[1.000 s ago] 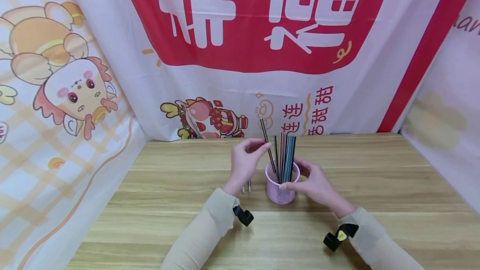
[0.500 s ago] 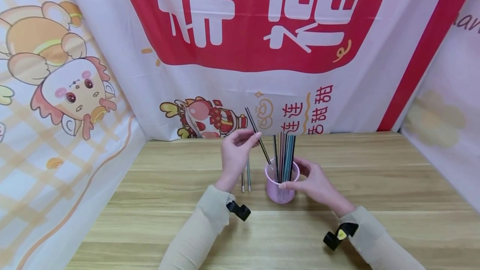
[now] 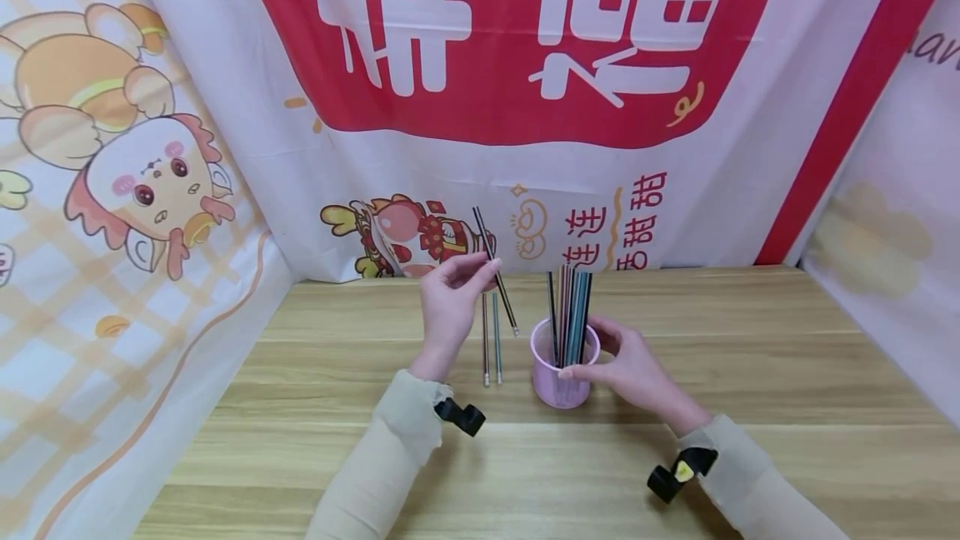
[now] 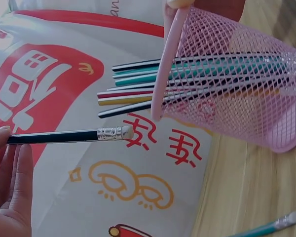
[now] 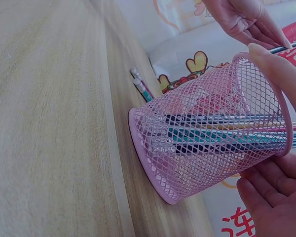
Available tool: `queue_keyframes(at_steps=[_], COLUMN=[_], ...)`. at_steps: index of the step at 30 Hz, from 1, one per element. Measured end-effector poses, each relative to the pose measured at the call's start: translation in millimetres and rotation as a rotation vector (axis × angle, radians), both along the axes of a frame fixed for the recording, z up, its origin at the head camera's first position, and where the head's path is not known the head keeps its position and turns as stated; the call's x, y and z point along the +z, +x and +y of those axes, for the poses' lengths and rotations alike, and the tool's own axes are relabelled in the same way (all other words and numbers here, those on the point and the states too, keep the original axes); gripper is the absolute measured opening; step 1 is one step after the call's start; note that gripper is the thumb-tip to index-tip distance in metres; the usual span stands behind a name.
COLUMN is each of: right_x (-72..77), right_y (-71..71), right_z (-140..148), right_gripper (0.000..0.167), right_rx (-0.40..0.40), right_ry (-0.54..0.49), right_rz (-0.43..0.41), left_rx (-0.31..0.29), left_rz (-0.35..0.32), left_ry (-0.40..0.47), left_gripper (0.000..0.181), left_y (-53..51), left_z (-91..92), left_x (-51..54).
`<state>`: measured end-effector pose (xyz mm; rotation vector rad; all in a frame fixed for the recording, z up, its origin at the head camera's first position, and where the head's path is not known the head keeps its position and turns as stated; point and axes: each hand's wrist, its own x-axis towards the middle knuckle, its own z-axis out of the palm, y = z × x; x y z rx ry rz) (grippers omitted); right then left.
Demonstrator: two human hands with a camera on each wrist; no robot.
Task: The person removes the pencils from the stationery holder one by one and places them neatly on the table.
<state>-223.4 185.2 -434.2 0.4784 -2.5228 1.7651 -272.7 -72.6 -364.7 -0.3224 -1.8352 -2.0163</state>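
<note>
Pencil, dark-sided, sits pinched between the thumb and fingers of your left hand, close to the middle of the head view. It slants, its eraser end pointing down toward the lower right, just beside the cup's rim but apart from it. Your right hand holds the pink mesh cup right of centre, thumb and fingers around the rim on its right side. The two hands are apart, with the cup's opening between them.

The cup stands upright on the wooden table and holds a bunch of pencils — in the left wrist view, at upper right, you can see dark, teal, red and yellow ones. Two more lie side by side left of the cup in the head view: a brownish pencil and a teal pencil, eraser ends toward the bottom of the frame. Behind, a printed cloth with red and white lettering fills the top, and black straps circle both your pale sleeves.
</note>
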Motion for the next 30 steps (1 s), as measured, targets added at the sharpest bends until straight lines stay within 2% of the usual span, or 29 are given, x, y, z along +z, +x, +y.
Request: queue_keyframes(at_steps=[12, 24, 30], right_x=[-0.2, -0.7, -1.1], right_y=[0.3, -0.2, -1.0], right_z=[0.0, 0.0, 0.0], right_gripper=[0.085, 0.081, 0.085], right_rx=[-0.001, -0.002, -0.008], right_ry=[0.002, 0.008, 0.013], right_rz=[0.009, 0.005, 0.003], left_rx=[0.031, 0.034, 0.047], left_rz=[-0.03, -0.12, -0.155], left_ry=[-0.103, -0.194, -0.226], left_gripper=[0.027, 0.024, 0.024], left_y=[-2.9, -11.0, -18.3], left_z=[-20.2, -39.3, -46.7], left_x=[-5.3, -21.2, -32.4])
